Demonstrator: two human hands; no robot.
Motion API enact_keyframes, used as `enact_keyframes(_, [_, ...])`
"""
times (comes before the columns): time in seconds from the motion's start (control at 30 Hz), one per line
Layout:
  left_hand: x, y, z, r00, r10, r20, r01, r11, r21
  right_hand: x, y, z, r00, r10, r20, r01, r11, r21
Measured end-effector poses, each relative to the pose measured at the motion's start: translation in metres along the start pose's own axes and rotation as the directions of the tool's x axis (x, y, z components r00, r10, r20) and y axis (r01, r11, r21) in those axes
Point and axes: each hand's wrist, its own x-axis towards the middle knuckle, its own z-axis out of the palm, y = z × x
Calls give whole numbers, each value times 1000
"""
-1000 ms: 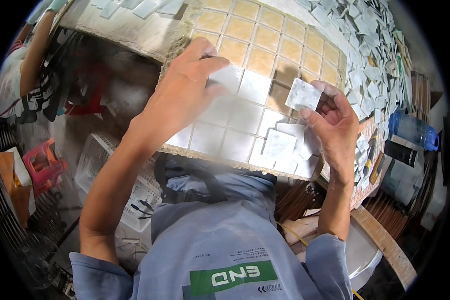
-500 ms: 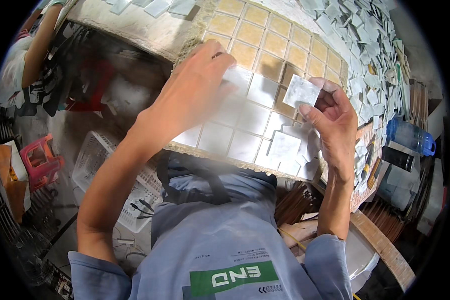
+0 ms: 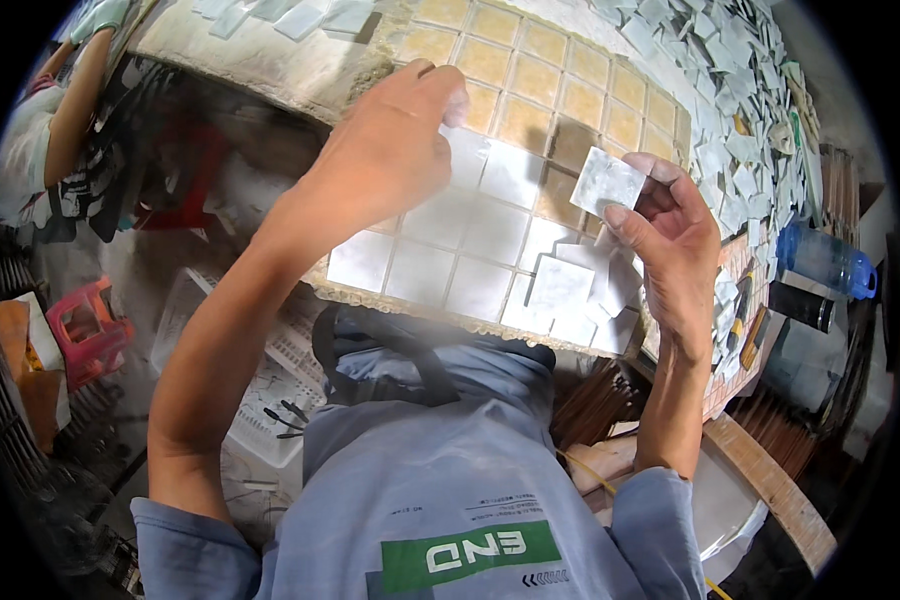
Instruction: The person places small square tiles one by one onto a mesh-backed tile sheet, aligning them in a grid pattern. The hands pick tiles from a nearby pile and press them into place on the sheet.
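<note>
A tan grid tray (image 3: 560,75) with square cells lies in front of me, its near rows filled with white square tiles (image 3: 475,240). My left hand (image 3: 390,150) rests palm down on the tray, fingertips pressing a white tile near the tray's middle. My right hand (image 3: 670,235) is raised over the tray's right side and pinches one white square tile (image 3: 607,182) between thumb and fingers. Several loose white tiles (image 3: 570,290) lie stacked on the tray's near right corner, just below that hand.
A large heap of white tiles (image 3: 740,110) covers the bench at the right. A blue plastic bottle (image 3: 825,262) and a dark cylinder (image 3: 800,305) lie at the right edge. Another person's arm (image 3: 70,95) shows at the upper left. A pink stool (image 3: 88,330) stands at the lower left.
My left hand has slid a little further onto the tray's tiles. My right hand keeps the single tile raised, shifted slightly.
</note>
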Motion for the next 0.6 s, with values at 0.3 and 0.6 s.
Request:
enact_keyframes(0.3, [-29,12,-18,970,194,-147,-205,977,-64,-1,7,-3,1000,4,1,-4,1000,7])
enact_keyframes(0.6, [-44,-1,-9,949,301,-98,-298,954,38,-2,3,3,1000,8,14,-8,1000,-3])
